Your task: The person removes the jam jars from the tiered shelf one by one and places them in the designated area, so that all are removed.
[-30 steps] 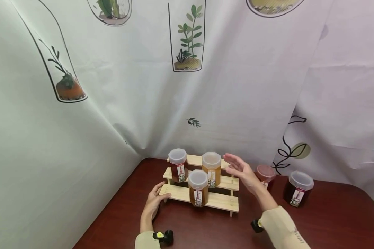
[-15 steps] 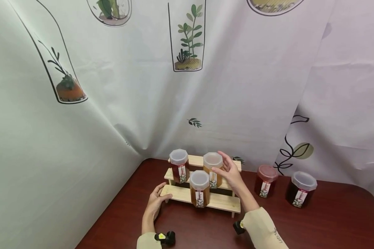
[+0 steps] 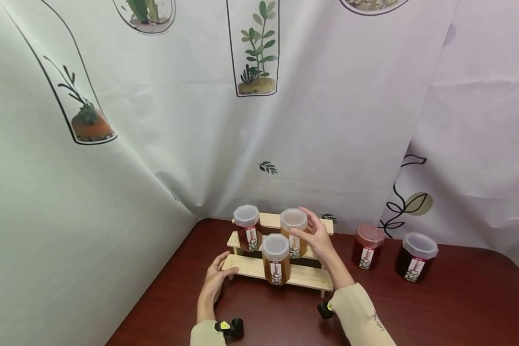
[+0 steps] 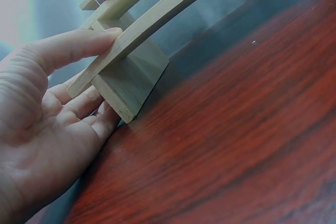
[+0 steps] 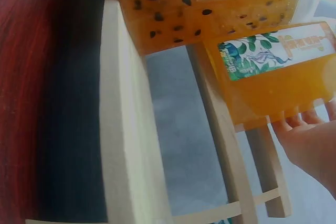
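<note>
A three-tier wooden display stand point(image 3: 304, 278) stands on the table. My left hand point(image 3: 211, 284) holds its left end; in the left wrist view the thumb lies on top of the front board point(image 4: 163, 18), the other fingers beneath and behind. On the middle tier is a jar of yellow contents point(image 3: 294, 222) with a frosted lid. My right hand point(image 3: 321, 241) grips this jar from the right, thumb in front, fingers behind. A seed-flecked amber jar point(image 5: 210, 6) occupies the front tier. Left of the yellow one, a dark red jar point(image 3: 247, 228) sits higher on the stand.
To the right of the stand, a red-lidded jar point(image 3: 367, 250) and a dark jar with a pale lid point(image 3: 416, 257) are on the reddish-brown table point(image 3: 458, 302). A printed curtain point(image 3: 328, 120) hangs behind and at the left.
My right hand has come leftward from beside the yellow jar and now holds it. The left hand has stayed at the stand's end. The jars have not visibly shifted on the stand.
</note>
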`<state>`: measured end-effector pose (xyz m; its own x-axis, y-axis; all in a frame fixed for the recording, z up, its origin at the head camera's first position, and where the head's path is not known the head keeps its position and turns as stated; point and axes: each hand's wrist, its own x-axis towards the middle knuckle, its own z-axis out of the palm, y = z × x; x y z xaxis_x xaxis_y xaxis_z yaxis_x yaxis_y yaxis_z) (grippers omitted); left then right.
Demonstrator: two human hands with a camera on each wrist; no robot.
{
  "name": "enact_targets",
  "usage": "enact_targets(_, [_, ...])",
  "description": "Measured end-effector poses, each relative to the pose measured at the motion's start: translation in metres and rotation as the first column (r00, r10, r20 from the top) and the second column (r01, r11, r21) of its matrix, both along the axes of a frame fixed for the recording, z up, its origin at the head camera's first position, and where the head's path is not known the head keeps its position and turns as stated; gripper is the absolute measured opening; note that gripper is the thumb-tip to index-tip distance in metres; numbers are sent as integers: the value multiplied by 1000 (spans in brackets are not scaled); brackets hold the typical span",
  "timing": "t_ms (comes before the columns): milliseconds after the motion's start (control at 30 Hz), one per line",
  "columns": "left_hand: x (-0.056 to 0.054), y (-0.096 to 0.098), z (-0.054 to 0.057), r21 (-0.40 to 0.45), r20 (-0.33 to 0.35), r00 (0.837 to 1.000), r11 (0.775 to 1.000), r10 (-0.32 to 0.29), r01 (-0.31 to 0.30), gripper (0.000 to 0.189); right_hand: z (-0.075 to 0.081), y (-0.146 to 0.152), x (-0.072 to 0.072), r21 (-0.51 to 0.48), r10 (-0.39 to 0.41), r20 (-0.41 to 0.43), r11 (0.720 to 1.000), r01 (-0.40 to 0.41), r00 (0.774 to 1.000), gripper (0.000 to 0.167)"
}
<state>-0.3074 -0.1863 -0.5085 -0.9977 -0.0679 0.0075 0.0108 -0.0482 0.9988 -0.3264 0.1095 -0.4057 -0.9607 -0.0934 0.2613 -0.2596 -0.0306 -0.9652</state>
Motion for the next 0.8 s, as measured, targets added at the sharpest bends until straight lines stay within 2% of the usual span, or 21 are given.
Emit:
enact_targets(500, [-2,4,1,23,-7,1000,1000,-18,19,75,6,6,3,106,-111,-13,988,111,994,73])
enact_targets(800, [2,0,2,16,2,1000,1000,-14,14,75,6,8,2,116,-112,-23,987,113,993,69])
